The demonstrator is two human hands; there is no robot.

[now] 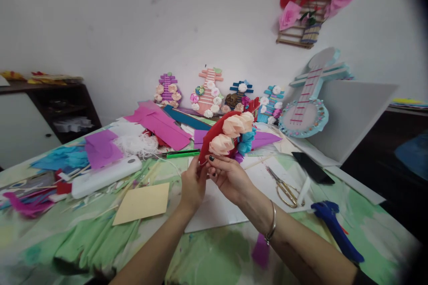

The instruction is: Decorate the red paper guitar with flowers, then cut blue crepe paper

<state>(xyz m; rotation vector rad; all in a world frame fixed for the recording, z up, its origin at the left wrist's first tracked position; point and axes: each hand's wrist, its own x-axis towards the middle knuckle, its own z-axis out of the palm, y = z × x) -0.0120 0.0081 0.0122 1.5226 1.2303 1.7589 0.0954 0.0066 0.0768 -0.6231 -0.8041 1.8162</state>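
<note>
A red craft piece (pixel 207 139), shaped like the small lutes at the wall, is held up tilted over the table. Peach paper flowers (pixel 222 144) run along it, with a blue paper flower (pixel 246 141) on the far side and a bit of purple below. My left hand (pixel 194 186) grips its lower end, fingers partly hidden behind it. My right hand (pixel 230 179) is closed in a pinch at the same end, just under the nearest peach flower. Whatever lies between its fingertips is too small to make out.
Gold-handled scissors (pixel 286 190), a blue glue gun (pixel 337 230) and a black phone (pixel 313 168) lie to the right. White paper (pixel 214 213) is beneath my hands. White yarn (pixel 137 144), a white case (pixel 107 177) and a yellow card (pixel 142 203) are leftward. Decorated lutes (pixel 209 93) lean against the wall.
</note>
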